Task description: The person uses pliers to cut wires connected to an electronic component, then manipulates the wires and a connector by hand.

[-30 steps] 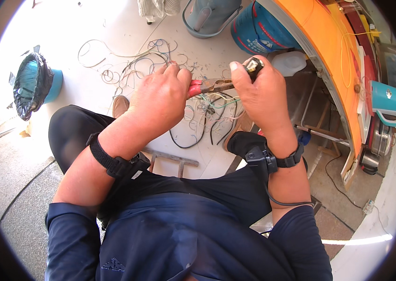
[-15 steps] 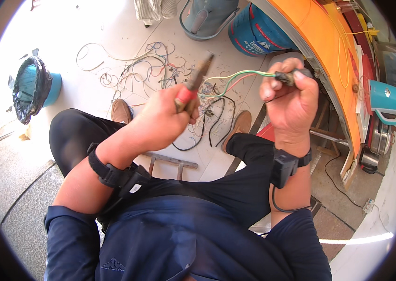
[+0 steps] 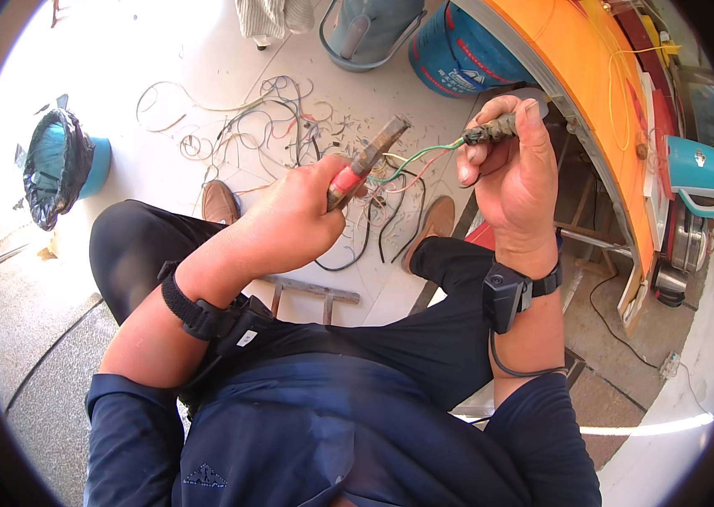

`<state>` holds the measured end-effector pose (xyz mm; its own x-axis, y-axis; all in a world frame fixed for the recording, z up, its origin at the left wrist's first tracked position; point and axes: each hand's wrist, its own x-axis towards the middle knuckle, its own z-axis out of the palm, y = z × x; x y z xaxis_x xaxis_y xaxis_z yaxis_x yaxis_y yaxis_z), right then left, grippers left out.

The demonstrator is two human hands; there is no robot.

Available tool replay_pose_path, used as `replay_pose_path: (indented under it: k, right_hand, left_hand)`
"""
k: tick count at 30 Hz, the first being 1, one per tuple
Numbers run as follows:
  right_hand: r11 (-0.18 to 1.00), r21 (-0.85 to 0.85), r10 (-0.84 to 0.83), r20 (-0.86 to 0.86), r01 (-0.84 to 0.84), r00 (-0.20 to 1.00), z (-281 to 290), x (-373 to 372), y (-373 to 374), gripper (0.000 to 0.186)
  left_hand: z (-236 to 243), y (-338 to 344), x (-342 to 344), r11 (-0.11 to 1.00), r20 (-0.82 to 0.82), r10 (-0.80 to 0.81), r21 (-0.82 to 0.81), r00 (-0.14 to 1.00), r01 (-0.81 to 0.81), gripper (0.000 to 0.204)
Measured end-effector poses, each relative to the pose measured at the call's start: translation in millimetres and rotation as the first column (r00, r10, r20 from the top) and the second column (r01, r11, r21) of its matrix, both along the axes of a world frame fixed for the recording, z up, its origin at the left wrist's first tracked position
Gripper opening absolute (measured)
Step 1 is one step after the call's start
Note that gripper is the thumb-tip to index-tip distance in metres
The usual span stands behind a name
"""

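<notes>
Blue bin (image 3: 59,165) with black liner, loose wire scraps (image 3: 272,114) on pale floor, blue drum (image 3: 458,55), orange panel (image 3: 580,101).

Outdoor repair yard, concrete floor (image 3: 162,51), scrap wires (image 3: 289,110), blue drum (image 3: 458,59), bagged bin (image 3: 57,165)

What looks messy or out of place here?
Loose wires and cut scraps lie scattered in a tangle across the floor ahead of the shoes. The left hand holds pliers; the right hand holds a frayed wire bundle.
</notes>
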<state>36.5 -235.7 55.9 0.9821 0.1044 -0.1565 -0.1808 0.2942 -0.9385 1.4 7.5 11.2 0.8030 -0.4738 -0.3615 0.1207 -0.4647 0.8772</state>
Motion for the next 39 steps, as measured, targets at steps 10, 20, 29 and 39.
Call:
replay_pose_path:
  k: [10,20,29,39]
  right_hand:
    - [0.957,-0.287,0.04,-0.004,-0.039,0.999,4.7,-4.9,15.6,0.053]
    - [0.925,-0.377,0.025,-0.051,-0.043,0.998,5.9,-5.6,21.8,0.044]
    - [0.871,-0.491,0.007,-0.004,-0.008,1.0,1.7,-5.3,29.9,0.045]
    - [0.803,-0.595,0.031,0.006,-0.021,1.0,0.8,-4.8,26.7,0.049]
  left_hand:
    - [-5.6,-7.9,1.3,0.978,0.535,0.014,0.167,0.845,-0.123,0.046]
    - [-4.3,-9.4,1.6,0.938,0.609,-0.093,0.318,0.788,-0.135,0.043]
    - [-4.0,-9.3,0.7,0.91,0.616,-0.147,0.391,0.774,-0.138,0.033]
    - [-0.4,-9.3,0.3,0.889,0.608,-0.193,0.441,0.77,-0.125,0.019]
